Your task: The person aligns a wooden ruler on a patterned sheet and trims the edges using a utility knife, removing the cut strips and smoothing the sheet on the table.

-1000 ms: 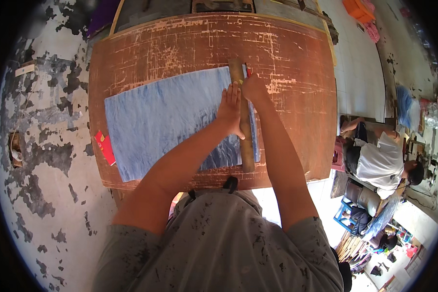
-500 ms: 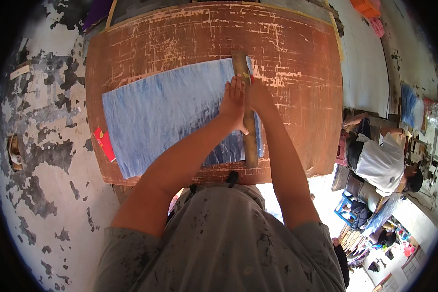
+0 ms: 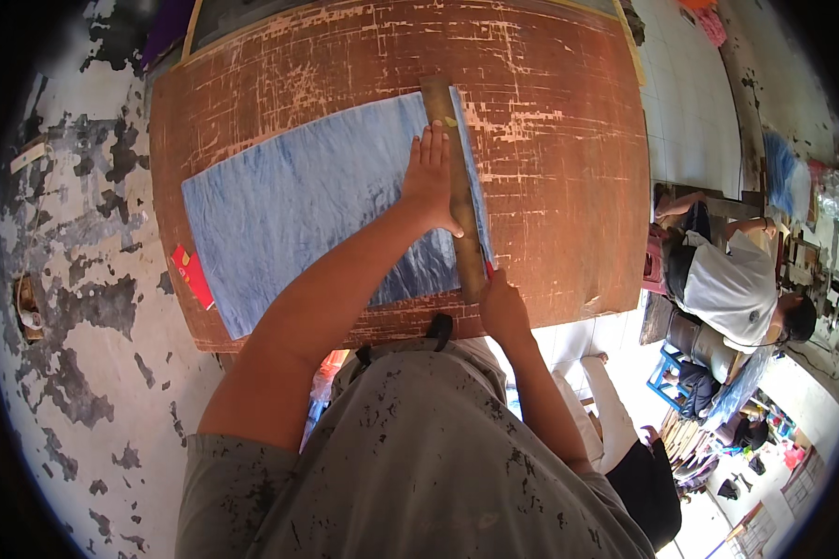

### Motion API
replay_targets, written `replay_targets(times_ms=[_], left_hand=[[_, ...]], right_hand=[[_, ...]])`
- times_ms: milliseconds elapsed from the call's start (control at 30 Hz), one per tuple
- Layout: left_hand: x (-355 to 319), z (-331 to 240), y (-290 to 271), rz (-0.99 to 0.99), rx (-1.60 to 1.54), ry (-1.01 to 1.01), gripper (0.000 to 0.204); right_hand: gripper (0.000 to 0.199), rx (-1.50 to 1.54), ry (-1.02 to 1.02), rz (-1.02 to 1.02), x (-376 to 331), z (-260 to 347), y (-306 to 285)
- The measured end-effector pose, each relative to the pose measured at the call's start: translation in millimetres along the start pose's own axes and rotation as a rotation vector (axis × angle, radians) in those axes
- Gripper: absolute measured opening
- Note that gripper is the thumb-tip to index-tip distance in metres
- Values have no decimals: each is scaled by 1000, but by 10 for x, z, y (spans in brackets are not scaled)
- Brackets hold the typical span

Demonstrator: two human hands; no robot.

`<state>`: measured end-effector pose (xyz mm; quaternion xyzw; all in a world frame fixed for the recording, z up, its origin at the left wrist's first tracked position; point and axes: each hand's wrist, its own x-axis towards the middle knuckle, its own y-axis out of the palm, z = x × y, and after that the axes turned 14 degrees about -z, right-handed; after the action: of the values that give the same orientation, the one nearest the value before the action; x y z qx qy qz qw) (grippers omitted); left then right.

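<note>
A streaked blue sheet [image 3: 298, 196] lies flat on the worn brown board. Along its right part runs a long brown straightedge [image 3: 469, 219], with a narrow strip of blue showing beyond it. My left hand [image 3: 428, 191] lies flat with fingers stretched away from me, pressing on the sheet and the straightedge's left side. My right hand [image 3: 503, 307] is closed on a red-handled cutter [image 3: 489, 268], at the straightedge's near end by the sheet's lower right corner. The cutter's blade is too small to make out, and most of its handle is inside my fist.
The scored brown board [image 3: 569, 205] extends right of the sheet. A red packet [image 3: 192, 277] lies at its left edge, partly against the sheet. A person in a white shirt [image 3: 732, 289] sits at the right, near a blue stool [image 3: 664, 373]. A peeling wall [image 3: 84, 307] stands left.
My right hand has come toward me along the straightedge, from near its far end to its near end. My left hand stays flat on it. The view has shifted slightly.
</note>
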<state>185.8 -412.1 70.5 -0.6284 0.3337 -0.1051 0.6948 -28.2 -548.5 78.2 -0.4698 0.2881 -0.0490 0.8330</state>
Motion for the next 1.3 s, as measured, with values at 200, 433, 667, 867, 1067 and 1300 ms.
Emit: replay_targets(times_ms=[200,433,667,867,1067,1300], left_hand=[[-7,17,23,-15,-20,-13,169],[-3,18,67,-12,-35,-14,171],[38,10,100,-38,-54,10,167],[-26,59,54,-13,-4,-4,165],[18,1,43,-11,20,8,163],[-11,41,69,-14,8,-5,166]], right_hand=[[27,-9,99,72,-444,-147,-65],[28,-48,136,113,-539,-259,-3],[30,-103,155,136,-658,-545,17],[31,69,-128,-91,454,343,-613],[36,110,-136,-236,2131,1278,-367],[41,9,-175,-245,2572,1583,-249]])
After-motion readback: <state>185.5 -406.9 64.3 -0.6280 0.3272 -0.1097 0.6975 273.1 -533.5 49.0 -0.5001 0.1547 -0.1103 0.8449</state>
